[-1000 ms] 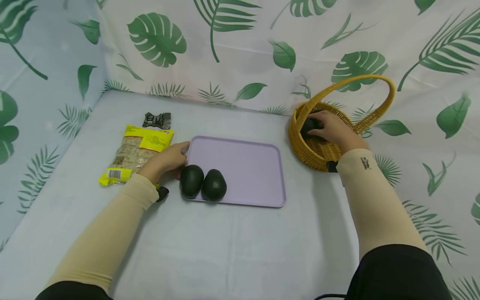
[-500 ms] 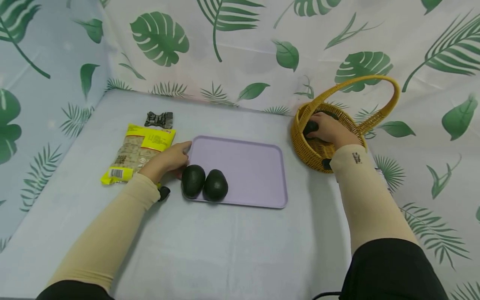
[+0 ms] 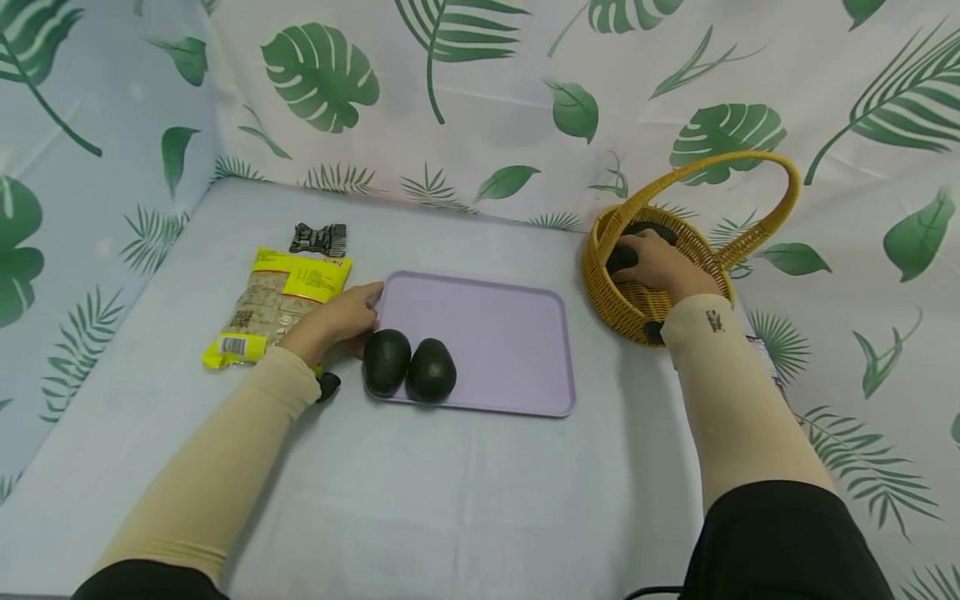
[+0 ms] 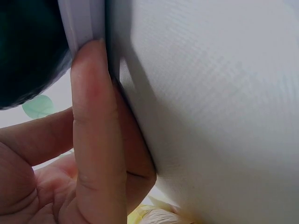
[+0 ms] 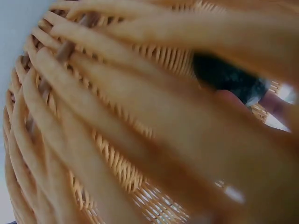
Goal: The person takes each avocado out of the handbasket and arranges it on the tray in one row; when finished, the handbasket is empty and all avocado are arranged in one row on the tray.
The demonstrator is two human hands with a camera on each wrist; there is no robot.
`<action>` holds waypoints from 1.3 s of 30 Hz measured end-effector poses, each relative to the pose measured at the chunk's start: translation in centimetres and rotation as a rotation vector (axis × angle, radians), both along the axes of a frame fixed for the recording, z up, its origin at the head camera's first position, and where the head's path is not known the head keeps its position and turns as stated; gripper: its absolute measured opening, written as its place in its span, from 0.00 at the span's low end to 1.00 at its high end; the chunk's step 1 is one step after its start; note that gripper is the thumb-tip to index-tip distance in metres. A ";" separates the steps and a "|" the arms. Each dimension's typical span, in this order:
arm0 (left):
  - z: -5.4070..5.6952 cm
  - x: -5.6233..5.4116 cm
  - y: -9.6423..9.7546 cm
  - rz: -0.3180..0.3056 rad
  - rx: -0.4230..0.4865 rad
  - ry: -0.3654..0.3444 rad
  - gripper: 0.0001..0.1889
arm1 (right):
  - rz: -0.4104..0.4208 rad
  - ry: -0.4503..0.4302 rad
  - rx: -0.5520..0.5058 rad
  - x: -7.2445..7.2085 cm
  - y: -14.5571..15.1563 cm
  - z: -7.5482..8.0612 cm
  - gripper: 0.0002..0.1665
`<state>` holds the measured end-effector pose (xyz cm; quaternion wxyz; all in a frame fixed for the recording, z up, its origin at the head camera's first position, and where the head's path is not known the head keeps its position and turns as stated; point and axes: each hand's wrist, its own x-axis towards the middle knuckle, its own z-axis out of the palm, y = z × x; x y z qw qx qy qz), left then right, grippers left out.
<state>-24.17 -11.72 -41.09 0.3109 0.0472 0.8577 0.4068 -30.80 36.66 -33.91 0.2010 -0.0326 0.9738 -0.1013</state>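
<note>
Backdrop: white fabric (image 3: 495, 92) with green leaf print, behind the table and down both sides.
Table: white covering (image 3: 420, 500), faint creases, arm shadows on it.
Tray: lilac, rectangular, low rim (image 3: 502, 350); flat, mid-table.
Avocados on tray: two, dark green, side by side at the near left corner; left avocado (image 3: 386, 363) at the left rim, right avocado (image 3: 431, 371) just beside it at the near rim.
Left hand (image 3: 333, 321): at the tray's left rim, index finger extended to the edge; left wrist view shows one straight fingertip against the rim, another finger bent behind it. Touching the tray, not wrapped round anything.
Basket: round yellow-brown wicker (image 3: 618, 315), tall arched handle (image 3: 792, 185), right of the tray, well apart from it.
Right hand (image 3: 660, 262): inside the basket, fingers curled round a dark avocado (image 3: 621, 257); right wrist view is mostly blurred weave, with fingertips at the fruit.
Other basket content: second dark avocado (image 3: 662, 230), far side, partly hidden by the hand.
Left side: yellow plastic food bag (image 3: 281, 304) with clear panel and barcode, by the left wrist; small black-and-silver wrapper (image 3: 318, 240) just beyond it.
Arms: beige sleeves (image 3: 217, 458), black higher up.
</note>
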 end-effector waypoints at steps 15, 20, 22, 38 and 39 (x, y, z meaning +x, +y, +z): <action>0.3 0.2 0.3 -0.014 -0.010 0.036 0.40 | 0.020 -0.009 -0.019 0.3 0.9 -0.9 0.43; 0.3 0.2 0.3 -0.014 0.009 0.032 0.40 | 0.029 -0.005 -0.036 0.5 1.0 -0.8 0.41; 0.2 0.2 0.3 -0.014 0.008 0.033 0.40 | 0.027 -0.010 -0.040 0.5 1.0 -0.8 0.42; 0.2 0.2 0.1 -0.016 -0.013 0.028 0.39 | 0.034 0.063 -0.058 1.1 1.1 -0.5 0.44; 0.1 0.1 0.1 -0.015 -0.014 0.025 0.39 | 0.037 0.074 -0.061 1.3 1.1 -0.5 0.44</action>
